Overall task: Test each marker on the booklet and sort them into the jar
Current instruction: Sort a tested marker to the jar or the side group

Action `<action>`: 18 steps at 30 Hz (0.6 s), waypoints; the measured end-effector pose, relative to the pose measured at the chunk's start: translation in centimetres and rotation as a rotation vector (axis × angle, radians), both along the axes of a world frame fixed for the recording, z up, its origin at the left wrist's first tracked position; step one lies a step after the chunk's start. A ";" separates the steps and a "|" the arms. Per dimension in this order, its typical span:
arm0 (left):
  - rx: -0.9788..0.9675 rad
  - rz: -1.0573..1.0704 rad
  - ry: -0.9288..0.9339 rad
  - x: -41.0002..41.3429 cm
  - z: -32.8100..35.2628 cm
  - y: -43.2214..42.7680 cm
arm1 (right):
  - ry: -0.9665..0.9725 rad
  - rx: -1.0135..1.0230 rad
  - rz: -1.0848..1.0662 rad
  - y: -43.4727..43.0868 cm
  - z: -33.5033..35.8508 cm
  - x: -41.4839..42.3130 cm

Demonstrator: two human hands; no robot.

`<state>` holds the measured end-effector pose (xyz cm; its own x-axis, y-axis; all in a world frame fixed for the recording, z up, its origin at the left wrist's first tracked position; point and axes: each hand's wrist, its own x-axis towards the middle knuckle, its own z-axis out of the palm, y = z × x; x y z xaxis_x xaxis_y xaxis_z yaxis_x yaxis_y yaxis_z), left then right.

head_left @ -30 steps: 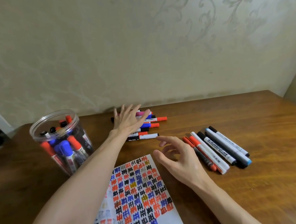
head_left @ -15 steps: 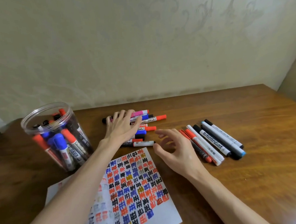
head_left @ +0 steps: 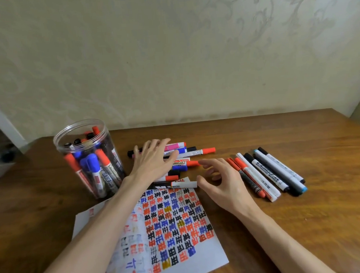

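- The left hand (head_left: 153, 159) lies flat on a pile of markers (head_left: 197, 151) in the middle of the frame. Its fingers are straight and spread out, and it grips nothing.
- The right hand (head_left: 220, 182) is just right of that pile. Its fingers curl loosely and hold nothing.
- Its thumb is very near the white end of 1 marker (head_left: 182, 184). I cannot tell if they touch.
- The clear jar (head_left: 106, 141) stands at the left of the frame with red, blue and black markers (head_left: 91, 163) inside.
- The booklet (head_left: 204, 256) lies open at the bottom middle, full of red, blue and black marks.
- A row of markers (head_left: 269, 172) lies at the right on the brown table (head_left: 287, 224).
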<state>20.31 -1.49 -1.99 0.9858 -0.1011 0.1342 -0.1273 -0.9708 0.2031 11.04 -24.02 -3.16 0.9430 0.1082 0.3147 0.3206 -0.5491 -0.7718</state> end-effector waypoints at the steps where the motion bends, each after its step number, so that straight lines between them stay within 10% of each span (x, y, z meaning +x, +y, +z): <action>1: -0.016 -0.038 -0.032 0.0 0.3 -0.4 | -0.004 0.007 -0.006 0.0 0.0 0.0; 14: -0.097 -0.268 0.007 2.0 1.8 -8.5 | -0.075 0.146 -0.105 -0.9 0.2 -0.3; 18: -0.438 -0.276 -0.122 1.7 2.5 -8.6 | -0.092 0.173 -0.134 -1.0 0.4 -0.3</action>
<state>22.04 -10.07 0.48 0.9049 -0.2635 0.3343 -0.4143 -0.7252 0.5500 10.73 -25.00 -2.75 0.9118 -0.0787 0.4030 0.3272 -0.4539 -0.8288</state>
